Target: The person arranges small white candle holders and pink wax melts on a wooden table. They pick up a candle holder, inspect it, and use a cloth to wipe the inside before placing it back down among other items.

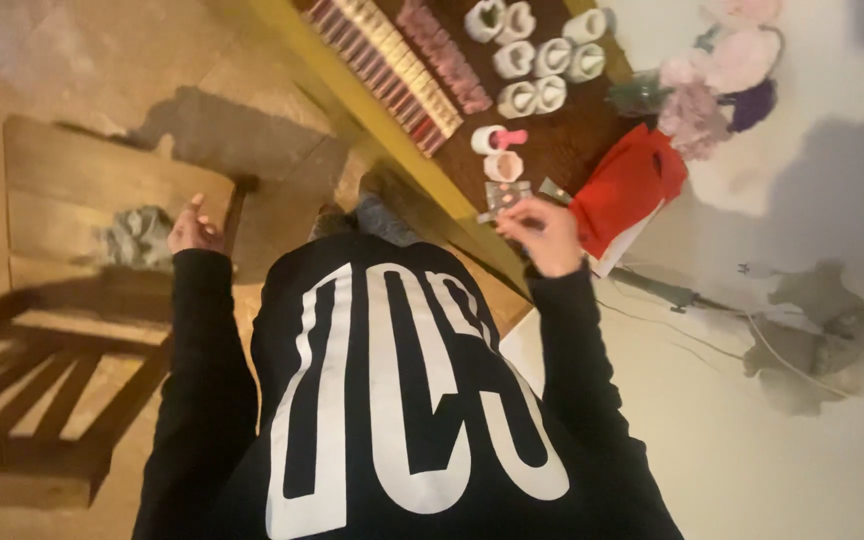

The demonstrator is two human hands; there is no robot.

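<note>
A small flat packet [505, 198] is held in the right hand [544, 232], pinched between the fingertips, with the grip closed about its near end. The packet is carried just over the worktop [592, 140], close to its yellow edge [392, 130]. Its long axis is seen to run away from the grip, up and to the left in the picture, toward a pink-capped pot [497, 138] and a round open pot [503, 165] just beyond the packet's far end. Further off in the same direction, a cluster of white cups [537, 55] and two long rows of pink and red tubes [402, 65] are laid out. A red bag [627, 190] lies just beside the right hand, on its outer side.

The left hand [195, 228] is held well apart from the packet, off the worktop, with the fingers loosely curled and nothing seen in its grip. A grey cloth [137, 238] on a wooden chair [72, 300] lies just beside it. The right hand is plainly the nearer to everything on the worktop.
</note>
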